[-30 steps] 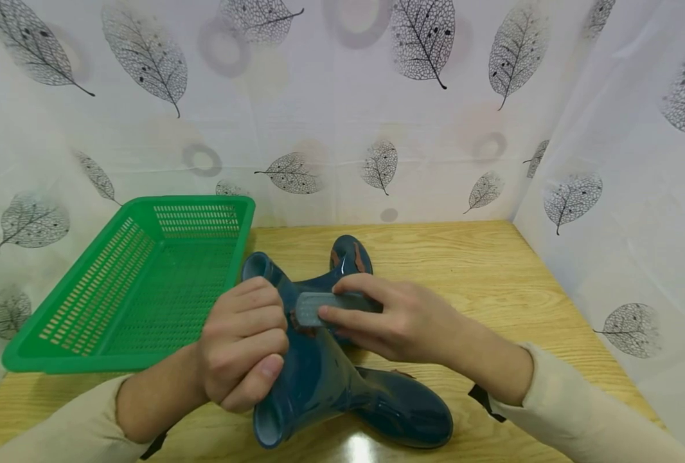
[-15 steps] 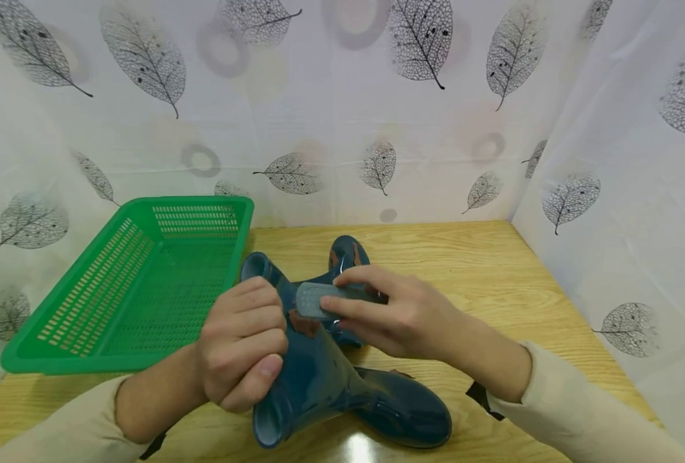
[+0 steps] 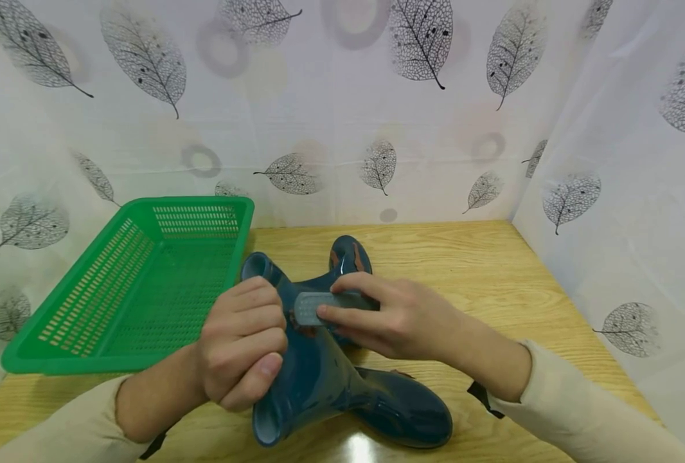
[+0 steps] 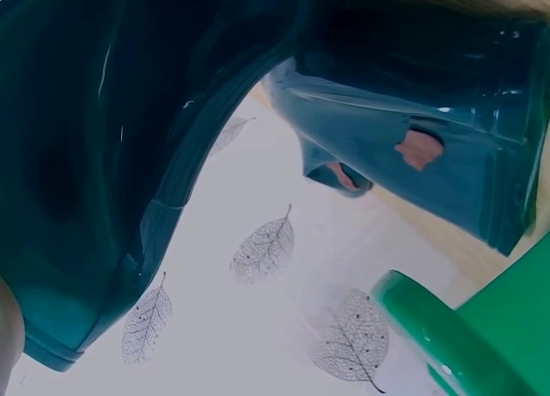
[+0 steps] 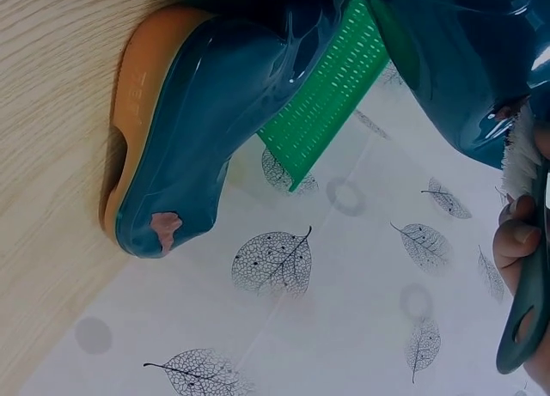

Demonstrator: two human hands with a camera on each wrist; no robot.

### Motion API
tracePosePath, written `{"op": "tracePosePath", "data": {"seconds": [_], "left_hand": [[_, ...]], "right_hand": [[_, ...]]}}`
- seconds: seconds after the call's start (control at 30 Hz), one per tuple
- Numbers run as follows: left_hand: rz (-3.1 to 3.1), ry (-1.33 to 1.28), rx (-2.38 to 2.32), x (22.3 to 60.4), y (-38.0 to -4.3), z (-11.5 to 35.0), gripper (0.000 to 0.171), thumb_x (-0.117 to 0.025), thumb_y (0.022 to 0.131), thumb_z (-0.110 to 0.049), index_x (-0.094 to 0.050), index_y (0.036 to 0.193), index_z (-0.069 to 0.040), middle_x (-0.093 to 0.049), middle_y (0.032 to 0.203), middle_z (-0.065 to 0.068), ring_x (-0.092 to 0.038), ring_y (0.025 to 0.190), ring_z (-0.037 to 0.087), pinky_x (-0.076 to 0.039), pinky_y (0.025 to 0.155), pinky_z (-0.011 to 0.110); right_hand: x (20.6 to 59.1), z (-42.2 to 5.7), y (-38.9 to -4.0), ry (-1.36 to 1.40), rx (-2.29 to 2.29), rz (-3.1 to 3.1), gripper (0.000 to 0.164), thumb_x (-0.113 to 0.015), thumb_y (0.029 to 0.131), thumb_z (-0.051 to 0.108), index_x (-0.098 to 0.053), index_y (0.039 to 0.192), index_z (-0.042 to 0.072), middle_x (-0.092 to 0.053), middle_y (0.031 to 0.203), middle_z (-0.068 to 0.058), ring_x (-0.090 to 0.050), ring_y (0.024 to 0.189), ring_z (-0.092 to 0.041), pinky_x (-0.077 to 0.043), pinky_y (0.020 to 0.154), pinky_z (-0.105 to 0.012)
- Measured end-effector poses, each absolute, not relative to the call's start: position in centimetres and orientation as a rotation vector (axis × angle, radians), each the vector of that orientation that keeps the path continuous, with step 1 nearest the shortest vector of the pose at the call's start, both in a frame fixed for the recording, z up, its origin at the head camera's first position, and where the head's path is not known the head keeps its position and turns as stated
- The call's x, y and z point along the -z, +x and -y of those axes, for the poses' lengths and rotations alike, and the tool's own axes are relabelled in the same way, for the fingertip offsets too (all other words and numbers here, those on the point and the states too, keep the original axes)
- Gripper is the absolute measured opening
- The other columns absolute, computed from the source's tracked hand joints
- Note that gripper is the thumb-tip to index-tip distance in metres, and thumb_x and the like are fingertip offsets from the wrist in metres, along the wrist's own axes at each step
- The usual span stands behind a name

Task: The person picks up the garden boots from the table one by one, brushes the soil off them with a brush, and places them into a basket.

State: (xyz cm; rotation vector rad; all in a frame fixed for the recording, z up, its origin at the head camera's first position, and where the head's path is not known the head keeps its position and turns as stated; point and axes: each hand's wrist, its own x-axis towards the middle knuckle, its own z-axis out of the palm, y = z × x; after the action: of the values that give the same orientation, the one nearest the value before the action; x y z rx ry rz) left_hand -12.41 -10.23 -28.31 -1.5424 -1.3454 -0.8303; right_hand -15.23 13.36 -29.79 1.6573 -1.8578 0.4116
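My left hand [image 3: 244, 344] grips the top edge of the nearer dark blue rubber boot [image 3: 319, 379], which is tilted with its toe pointing right. In my right hand [image 3: 400, 315] is a grey-green scrub brush [image 3: 308, 308], its back facing up. The right wrist view shows the brush's white bristles [image 5: 520, 151] against a reddish-brown smear [image 5: 507, 111] on this boot's shaft. Behind lies the second boot [image 3: 351, 251], partly hidden by the first boot and my right hand. Brown patches mark its toe, and another patch [image 4: 421, 149] is on its shaft.
A green plastic basket [image 3: 240, 257] stands at the left, close to the boot openings. The wood-grain table [image 3: 475, 276] extends to the right. A white leaf-print curtain [image 3: 331, 109] encloses the back and sides.
The brush moved up off the brown smear half a second ago, uncovering it, and has come back down over it. My left hand and both boots have stayed put.
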Motion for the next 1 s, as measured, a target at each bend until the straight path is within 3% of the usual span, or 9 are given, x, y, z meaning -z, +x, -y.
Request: {"op": "tracePosePath", "data": {"seconds": [0.27, 0.6, 1.0], "left_hand": [[1.350, -1.546, 0.822, 28.3, -12.4, 10.3, 0.043, -0.039, 0.094, -0.011, -0.043, 0.051, -0.016, -0.039, 0.054, -0.002, -0.033, 0.052, 0.013, -0.028, 0.056, 0.027], [1.348, -1.552, 0.828, 28.2, -12.4, 10.2, 0.043, -0.039, 0.094, -0.011, -0.041, 0.051, -0.016, -0.038, 0.054, -0.003, -0.032, 0.051, 0.013, -0.027, 0.056, 0.026], [1.335, -1.552, 0.834, 28.1, -12.5, 10.0, 0.043, -0.039, 0.094, -0.011, -0.044, 0.052, -0.015, -0.039, 0.055, -0.002, -0.033, 0.052, 0.014, -0.028, 0.056, 0.027]], "right_hand": [[29.6, -13.6, -15.2, 1.663, -0.385, 1.861, 0.028, -0.065, 0.097, 0.025, -0.071, 0.121, 0.013, -0.061, 0.114, -0.014, -0.061, 0.069, -0.015, -0.052, 0.059, -0.022], [28.4, -14.7, -15.4, 1.631, -0.359, 1.884, 0.029, -0.053, 0.103, 0.029, -0.072, 0.118, 0.013, -0.062, 0.111, -0.014, -0.063, 0.069, -0.015, -0.052, 0.055, -0.023], [28.6, -13.5, -15.1, 1.658, -0.508, 1.836, 0.027, -0.065, 0.097, 0.024, -0.072, 0.119, 0.010, -0.062, 0.113, -0.015, -0.064, 0.076, -0.017, -0.054, 0.066, -0.023]]}}
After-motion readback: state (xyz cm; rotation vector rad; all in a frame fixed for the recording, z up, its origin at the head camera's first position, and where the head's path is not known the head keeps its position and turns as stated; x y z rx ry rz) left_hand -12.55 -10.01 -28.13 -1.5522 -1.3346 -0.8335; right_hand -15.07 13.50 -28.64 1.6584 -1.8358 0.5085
